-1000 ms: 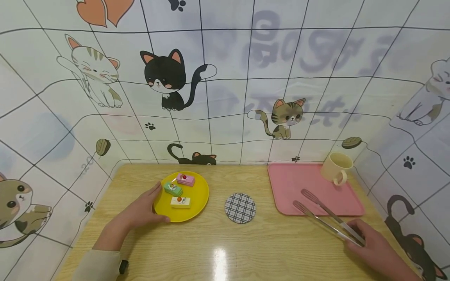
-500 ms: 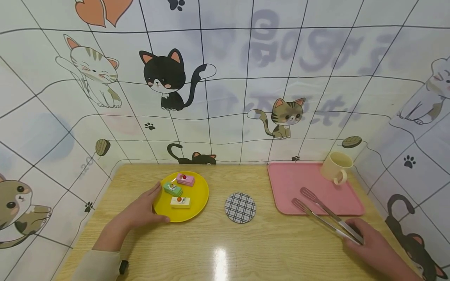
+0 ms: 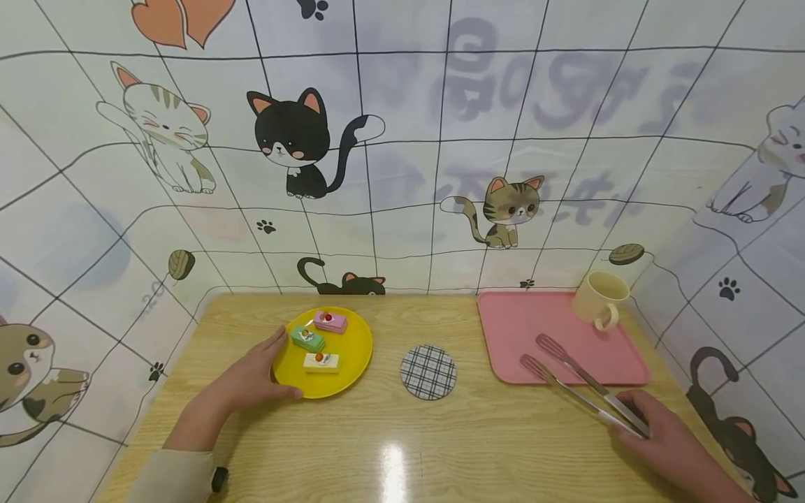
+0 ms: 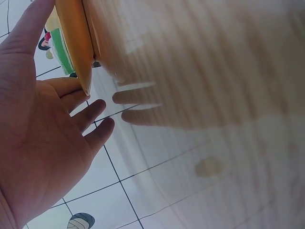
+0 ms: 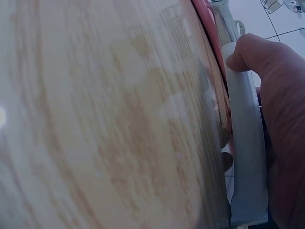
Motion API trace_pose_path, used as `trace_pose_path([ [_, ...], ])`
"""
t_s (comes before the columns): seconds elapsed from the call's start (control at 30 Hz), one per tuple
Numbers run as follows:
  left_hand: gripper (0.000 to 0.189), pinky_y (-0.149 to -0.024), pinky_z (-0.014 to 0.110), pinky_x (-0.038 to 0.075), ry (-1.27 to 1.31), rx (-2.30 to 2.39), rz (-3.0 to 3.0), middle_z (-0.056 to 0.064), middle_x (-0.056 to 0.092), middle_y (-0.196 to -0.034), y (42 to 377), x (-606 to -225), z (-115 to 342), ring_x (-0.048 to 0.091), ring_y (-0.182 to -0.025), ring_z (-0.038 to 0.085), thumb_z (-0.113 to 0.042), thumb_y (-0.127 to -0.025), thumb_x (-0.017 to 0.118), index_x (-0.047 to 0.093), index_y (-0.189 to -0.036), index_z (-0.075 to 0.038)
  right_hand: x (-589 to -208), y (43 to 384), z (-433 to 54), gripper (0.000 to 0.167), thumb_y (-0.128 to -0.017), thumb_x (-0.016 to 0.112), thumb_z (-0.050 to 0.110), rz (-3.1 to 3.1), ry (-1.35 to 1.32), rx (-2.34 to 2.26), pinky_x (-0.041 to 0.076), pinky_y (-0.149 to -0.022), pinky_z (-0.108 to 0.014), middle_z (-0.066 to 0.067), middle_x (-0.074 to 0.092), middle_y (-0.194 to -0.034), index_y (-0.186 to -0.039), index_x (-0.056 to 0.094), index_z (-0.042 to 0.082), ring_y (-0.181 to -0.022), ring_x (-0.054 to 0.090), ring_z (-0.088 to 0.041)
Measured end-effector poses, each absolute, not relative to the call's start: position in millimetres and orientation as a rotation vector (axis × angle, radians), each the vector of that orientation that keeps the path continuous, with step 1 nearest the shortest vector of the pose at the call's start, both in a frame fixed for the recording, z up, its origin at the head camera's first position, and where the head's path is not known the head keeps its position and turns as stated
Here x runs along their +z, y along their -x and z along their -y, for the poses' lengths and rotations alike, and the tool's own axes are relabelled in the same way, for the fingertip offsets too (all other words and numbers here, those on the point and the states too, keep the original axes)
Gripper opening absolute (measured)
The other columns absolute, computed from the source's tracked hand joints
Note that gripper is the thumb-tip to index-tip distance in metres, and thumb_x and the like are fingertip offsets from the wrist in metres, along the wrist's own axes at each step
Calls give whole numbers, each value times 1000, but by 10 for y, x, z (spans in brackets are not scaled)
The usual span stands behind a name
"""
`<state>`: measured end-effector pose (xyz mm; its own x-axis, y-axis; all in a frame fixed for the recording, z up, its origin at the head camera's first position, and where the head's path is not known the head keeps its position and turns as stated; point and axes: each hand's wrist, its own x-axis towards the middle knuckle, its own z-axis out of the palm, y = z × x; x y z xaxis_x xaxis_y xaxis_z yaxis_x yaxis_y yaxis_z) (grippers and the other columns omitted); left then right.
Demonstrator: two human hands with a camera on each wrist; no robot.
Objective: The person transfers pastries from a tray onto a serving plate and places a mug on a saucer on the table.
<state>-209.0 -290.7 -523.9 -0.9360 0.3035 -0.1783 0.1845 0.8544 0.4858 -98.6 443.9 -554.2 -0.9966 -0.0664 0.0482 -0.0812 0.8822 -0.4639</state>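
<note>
On the left of the table, a yellow plate (image 3: 355, 349) carries three toy cake slices: a pink one (image 3: 330, 322), a green one (image 3: 307, 339) and a cream one (image 3: 321, 363). My left hand (image 3: 254, 374) rests against the plate's left rim, thumb at the front edge and fingers spread along the side. The left wrist view shows those fingers (image 4: 97, 136) extended past the plate's edge. At the right, my right hand (image 3: 660, 436) holds metal tongs (image 3: 594, 398) by the handle, thumb on top in the right wrist view. The tongs' two slotted tips are apart, over the pink tray's front edge.
A pink tray (image 3: 516, 321) lies at the back right with a cream mug (image 3: 597, 300) at its far corner. Between plate and tray is a round checked coaster (image 3: 428, 372). A cat-print sheet (image 3: 402, 161) encloses the table's back and sides.
The head view has shifted very slightly. Both hands keep their places, the left at the plate and the right with the tongs, whose tips moved slightly left.
</note>
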Motion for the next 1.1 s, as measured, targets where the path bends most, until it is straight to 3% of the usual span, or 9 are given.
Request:
trace_pose_path([
  [0.23,135,-129,69,28,-373,700,-2781,25,18,-182,2098,-5263,2928,25,-162,54,-65,-78,94,28,-172,4,-5536,977,-4424,51,-94,91,36,2999,-103,717,50,-75,-26,-10,73,-121,-127,68,4,-101,61,-9],
  [0.43,135,-129,69,27,-366,703,-2774,23,16,-183,2094,-5267,2931,23,-163,53,-67,-78,93,26,-173,4,-5494,1001,-4369,59,-99,83,51,3038,-33,728,59,-89,-57,-17,71,-128,-133,64,6,-117,67,-37],
  [0.47,135,-129,69,27,-367,707,-2774,24,16,-183,2091,-5262,2929,23,-163,54,-66,-78,93,26,-173,4,-5493,1010,-4363,58,-100,82,50,3029,-28,753,59,-90,-58,-17,71,-127,-133,64,6,-117,68,-39],
  [0.53,135,-128,70,28,-371,714,-2774,24,17,-182,2085,-5254,2925,24,-163,54,-65,-78,94,27,-172,5,-5494,1031,-4356,55,-102,81,47,2997,-15,784,61,-88,-49,-16,70,-122,-133,64,5,-112,68,-32],
  [0.6,135,-128,70,28,-371,714,-2777,24,17,-182,2080,-5249,2918,24,-163,54,-65,-78,94,27,-172,5,-5496,1067,-4352,49,-103,81,42,2958,4,796,61,-79,-35,-11,69,-114,-131,65,4,-100,66,-17],
  [0.7,134,-128,69,29,-372,705,-2778,25,17,-182,2067,-5245,2913,25,-162,54,-64,-78,94,27,-172,5,-5476,1151,-4336,41,-105,81,35,2886,40,789,51,-68,-23,-6,68,-102,-123,68,1,-85,57,-5],
  [0.83,134,-128,69,29,-372,702,-2778,25,17,-182,2062,-5249,2919,25,-162,54,-64,-79,95,27,-172,5,-5361,1287,-4276,44,-108,76,36,2840,116,773,49,-64,-22,-12,71,-103,-124,67,-4,-89,62,-16],
  [0.93,134,-128,70,28,-372,700,-2775,25,17,-182,2071,-5257,2927,24,-163,54,-65,-79,94,27,-172,5,-5251,1384,-4229,50,-111,71,37,2819,177,773,47,-63,-24,-22,69,-111,-131,62,-8,-95,63,-30],
  [1.1,136,-129,69,27,-370,698,-2774,24,16,-183,2092,-5277,2940,23,-163,54,-68,-79,93,26,-173,4,-5146,1576,-4208,60,-114,63,41,2770,270,856,45,-68,-25,-30,63,-127,-145,54,-10,-107,60,-41],
])
